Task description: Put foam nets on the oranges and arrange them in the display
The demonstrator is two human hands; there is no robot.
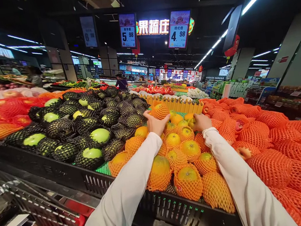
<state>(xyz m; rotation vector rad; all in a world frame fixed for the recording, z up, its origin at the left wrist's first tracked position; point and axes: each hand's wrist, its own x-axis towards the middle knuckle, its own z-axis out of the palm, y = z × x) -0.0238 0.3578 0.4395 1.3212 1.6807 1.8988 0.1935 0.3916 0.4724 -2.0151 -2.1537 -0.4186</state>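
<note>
My left hand (156, 122) is closed round an orange in an orange foam net (160, 110), raised at the back of the orange pile. Its thumb points right, and the other fingers are partly hidden behind the fruit. At the back right of the pile, my right hand (202, 122) curls against another orange (192, 123); its fingertips are partly hidden. Between and below my forearms lie several netted oranges (188, 174), some with their tops bare, in a black slotted crate (178, 209).
Green apples in black nets (100, 135) are heaped to the left. Red-netted fruit (272, 168) is piled on the right. A yellow picket divider (177, 103) stands behind the oranges. At lower left is a red-rimmed shopping cart (80, 221) holding netted fruit. Price signs (179, 29) hang overhead.
</note>
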